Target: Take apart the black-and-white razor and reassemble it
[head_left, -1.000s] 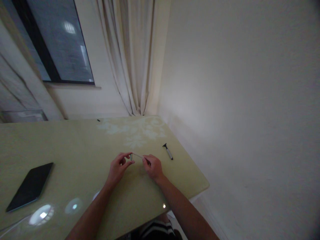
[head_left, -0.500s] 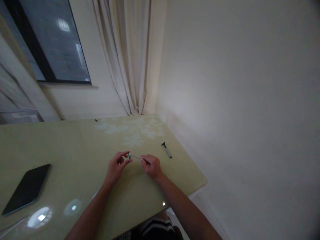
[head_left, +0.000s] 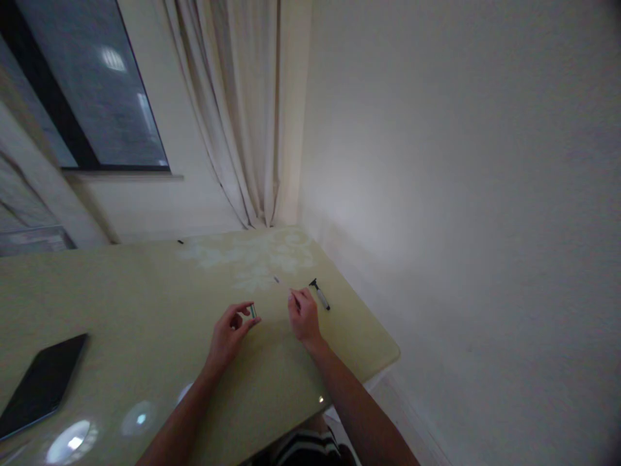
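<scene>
My left hand [head_left: 229,332] pinches a small piece with a green and pale stripe, by its look a razor cartridge [head_left: 253,311], upright between thumb and forefinger. In my closed right hand [head_left: 304,315] is a thin pale stick with a small grey head [head_left: 276,279], similar to a toothbrush; its tip points up and left, apart from the cartridge. Just right of that hand, a razor with a black head and grey handle [head_left: 322,298] lies on the table.
The glossy yellow-green table [head_left: 145,310] has a rounded corner at right, near the wall [head_left: 436,226]. A dark tablet [head_left: 43,382] lies at left. A small black piece [head_left: 180,242] lies near the back edge, with a curtain [head_left: 242,129] beyond.
My right hand has moved right and slightly up with the stick, swinging its head away from the cartridge. My left hand still holds the cartridge. The view has shifted slightly.
</scene>
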`<state>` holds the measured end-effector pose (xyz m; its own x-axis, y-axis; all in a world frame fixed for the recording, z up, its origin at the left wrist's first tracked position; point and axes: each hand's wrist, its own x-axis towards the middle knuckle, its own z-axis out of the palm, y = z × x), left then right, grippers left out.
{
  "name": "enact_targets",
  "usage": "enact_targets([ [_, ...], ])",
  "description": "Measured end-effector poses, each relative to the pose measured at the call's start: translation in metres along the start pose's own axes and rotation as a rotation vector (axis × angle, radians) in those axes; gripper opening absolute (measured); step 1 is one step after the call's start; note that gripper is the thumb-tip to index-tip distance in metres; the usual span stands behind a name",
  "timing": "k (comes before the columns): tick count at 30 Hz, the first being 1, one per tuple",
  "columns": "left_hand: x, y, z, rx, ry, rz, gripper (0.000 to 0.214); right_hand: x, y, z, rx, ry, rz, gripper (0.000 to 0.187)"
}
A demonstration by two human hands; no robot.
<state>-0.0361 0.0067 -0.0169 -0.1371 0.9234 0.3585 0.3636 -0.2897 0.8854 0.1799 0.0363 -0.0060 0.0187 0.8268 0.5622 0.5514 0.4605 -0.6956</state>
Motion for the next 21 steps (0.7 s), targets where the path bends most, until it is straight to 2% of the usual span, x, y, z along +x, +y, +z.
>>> enact_targets([
  [3, 0.002, 0.001, 0.024, 0.062, -0.129, -0.011, 0.042, 0.016, 0.025, -0.028, -0.117, 0.094, 0.106, 0.03],
  [8, 0.02, 0.015, 0.083, 0.213, -0.321, 0.052, 0.035, 0.014, 0.076, -0.072, -0.413, 0.02, 0.269, 0.029],
  [10, 0.032, 0.022, 0.107, 0.322, -0.35, 0.048, 0.033, 0.007, 0.09, -0.08, -0.459, 0.026, 0.289, 0.031],
  [13, 0.046, 0.03, 0.135, 0.486, -0.332, -0.018, 0.034, 0.001, 0.101, -0.081, -0.462, 0.038, 0.303, 0.033],
  [16, 0.051, 0.031, 0.148, 0.578, -0.32, -0.046, 0.036, 0.005, 0.104, -0.077, -0.479, 0.02, 0.31, 0.032],
  [21, 0.042, 0.026, 0.144, 0.667, -0.338, -0.004, 0.044, 0.008, 0.1, -0.072, -0.588, -0.019, 0.313, 0.025],
])
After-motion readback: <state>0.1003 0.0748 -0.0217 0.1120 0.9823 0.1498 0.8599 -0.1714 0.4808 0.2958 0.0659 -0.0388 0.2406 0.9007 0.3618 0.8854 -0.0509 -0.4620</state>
